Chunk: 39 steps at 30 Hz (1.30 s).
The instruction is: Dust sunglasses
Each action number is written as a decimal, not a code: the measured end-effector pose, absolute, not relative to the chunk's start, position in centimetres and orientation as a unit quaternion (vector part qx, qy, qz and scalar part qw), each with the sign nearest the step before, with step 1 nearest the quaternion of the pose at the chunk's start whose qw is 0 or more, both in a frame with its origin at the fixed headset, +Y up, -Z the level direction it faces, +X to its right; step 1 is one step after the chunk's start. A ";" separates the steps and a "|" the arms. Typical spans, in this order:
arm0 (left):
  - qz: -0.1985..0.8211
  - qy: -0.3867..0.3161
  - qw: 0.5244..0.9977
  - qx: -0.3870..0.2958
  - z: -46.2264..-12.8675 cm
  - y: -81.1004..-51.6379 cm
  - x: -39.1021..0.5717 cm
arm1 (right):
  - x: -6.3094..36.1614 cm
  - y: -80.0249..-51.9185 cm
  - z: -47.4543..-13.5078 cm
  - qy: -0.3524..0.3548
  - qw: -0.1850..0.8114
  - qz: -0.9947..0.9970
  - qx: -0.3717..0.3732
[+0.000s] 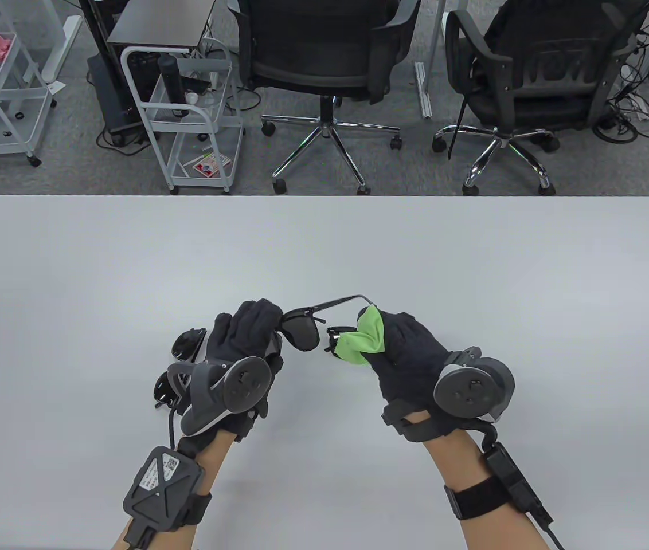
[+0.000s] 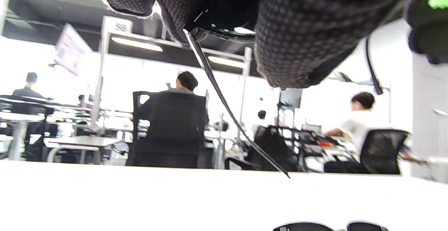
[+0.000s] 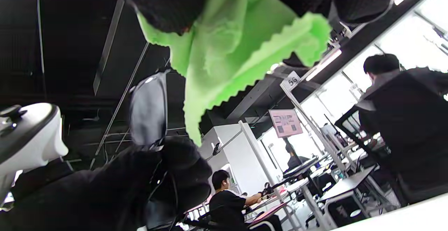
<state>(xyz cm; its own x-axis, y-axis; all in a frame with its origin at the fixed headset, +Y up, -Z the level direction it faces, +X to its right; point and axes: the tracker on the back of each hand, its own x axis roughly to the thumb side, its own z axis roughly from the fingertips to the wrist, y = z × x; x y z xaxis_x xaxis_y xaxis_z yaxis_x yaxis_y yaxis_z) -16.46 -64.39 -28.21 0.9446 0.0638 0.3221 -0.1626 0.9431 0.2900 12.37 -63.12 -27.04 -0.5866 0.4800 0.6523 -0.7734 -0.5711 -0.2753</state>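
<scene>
Office chairs and white wire carts stand beyond the far edge of the pale grey table [image 1: 72,258], and both hands work above its near middle. I have the black-framed sunglasses with dark lenses [image 1: 301,332] held up off the table by my left hand [image 1: 250,344], whose fingers are curled round one lens end; the frame's long axis runs across from that hand toward my right hand [image 1: 405,355], one temple arm sticking out away from me. My right hand has its fingers and thumb closed on a bright green microfibre cloth with a zigzag edge [image 1: 367,341], pinching it over the lens end nearest that hand, so I judge the next wipe runs along the frame toward the left hand. Just outside my left hand, lying on the table, are other dark sunglasses [image 1: 178,366], partly hidden under the tracker; they don't block the stroke.
</scene>
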 end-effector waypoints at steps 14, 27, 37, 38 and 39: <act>-0.081 -0.260 0.939 0.208 -27.1 -64.6 -14.6 | 9.5 -63.5 -27.9 -0.026 0.373 0.834 0.404; -0.074 -0.345 0.909 0.222 -23.9 -63.8 -11.0 | 8.9 -65.0 -28.6 0.094 0.373 0.826 0.412; -0.049 -0.321 0.912 0.252 -24.3 -63.4 -11.1 | 9.5 -65.2 -29.3 0.100 0.400 0.822 0.392; -0.048 -0.317 0.913 0.252 -24.4 -63.4 -11.2 | 9.7 -65.3 -29.4 0.101 0.399 0.824 0.389; -0.044 -0.312 0.915 0.251 -24.6 -63.4 -11.5 | 10.2 -65.5 -29.6 0.106 0.397 0.827 0.383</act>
